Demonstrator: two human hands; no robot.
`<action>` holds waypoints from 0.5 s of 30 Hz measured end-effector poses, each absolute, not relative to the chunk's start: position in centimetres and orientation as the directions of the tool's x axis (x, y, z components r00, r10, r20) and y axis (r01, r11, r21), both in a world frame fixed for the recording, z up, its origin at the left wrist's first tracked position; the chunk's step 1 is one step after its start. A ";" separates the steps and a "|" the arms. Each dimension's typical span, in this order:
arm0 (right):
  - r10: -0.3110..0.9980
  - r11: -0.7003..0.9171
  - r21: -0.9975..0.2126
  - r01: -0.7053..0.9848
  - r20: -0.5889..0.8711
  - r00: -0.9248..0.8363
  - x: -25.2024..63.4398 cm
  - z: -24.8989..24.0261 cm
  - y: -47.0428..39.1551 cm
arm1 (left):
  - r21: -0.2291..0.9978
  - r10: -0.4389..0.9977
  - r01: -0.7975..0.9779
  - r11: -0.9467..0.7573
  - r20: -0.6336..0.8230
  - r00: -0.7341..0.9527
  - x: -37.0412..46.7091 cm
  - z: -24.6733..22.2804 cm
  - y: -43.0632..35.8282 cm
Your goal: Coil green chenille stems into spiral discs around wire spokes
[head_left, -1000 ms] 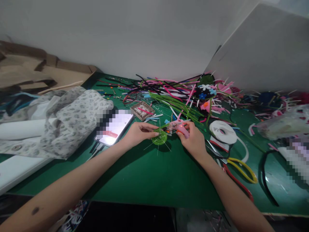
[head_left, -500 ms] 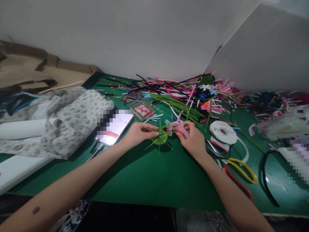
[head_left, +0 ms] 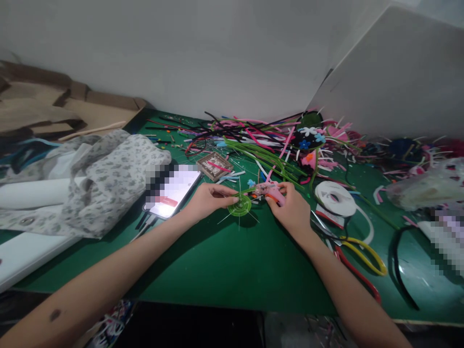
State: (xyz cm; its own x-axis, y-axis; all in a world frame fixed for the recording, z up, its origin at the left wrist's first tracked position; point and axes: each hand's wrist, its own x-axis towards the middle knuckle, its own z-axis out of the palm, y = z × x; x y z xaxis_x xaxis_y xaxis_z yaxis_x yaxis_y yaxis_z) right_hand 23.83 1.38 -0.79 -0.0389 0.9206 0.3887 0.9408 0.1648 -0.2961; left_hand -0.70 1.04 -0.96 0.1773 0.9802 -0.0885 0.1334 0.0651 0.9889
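Centrally, the left hand (head_left: 209, 200) pinches a green coiled disc (head_left: 239, 208) at its edge; the right hand (head_left: 293, 210) clasps a pink plastic glue gun (head_left: 267, 189). Beyond, a square brown tray (head_left: 206, 173) contains whitish bits (head_left: 213, 161) and a pink strip (head_left: 219, 166).

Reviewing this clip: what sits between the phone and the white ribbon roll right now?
In the head view, left to right: the left hand, the green coil, a pink tool and the right hand.
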 end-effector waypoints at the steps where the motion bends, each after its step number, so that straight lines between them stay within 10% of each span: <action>1: 0.921 0.144 -0.266 0.953 0.389 -0.031 23.9 -0.8 1.4 | 0.988 0.980 0.137 0.067 -0.091 0.175 -0.7 -0.9 1.0; 6: 0.835 0.248 -0.140 0.959 0.533 -0.139 23.9 0.0 1.2 | 0.987 0.979 0.148 0.055 -0.082 0.184 -0.6 -1.0 0.9; 15: 0.734 0.658 -0.414 0.630 0.542 -0.410 22.7 0.3 0.1 | 0.982 0.962 0.187 0.002 -0.053 0.268 -0.5 -1.3 0.9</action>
State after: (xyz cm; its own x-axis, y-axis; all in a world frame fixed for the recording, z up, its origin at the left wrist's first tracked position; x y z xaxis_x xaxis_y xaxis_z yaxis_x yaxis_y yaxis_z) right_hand 22.69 0.08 0.27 -0.4103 0.7336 0.5417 0.6295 0.6576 -0.4138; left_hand -0.47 0.86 -1.27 0.2677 0.9620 -0.0529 0.1873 0.0019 0.9823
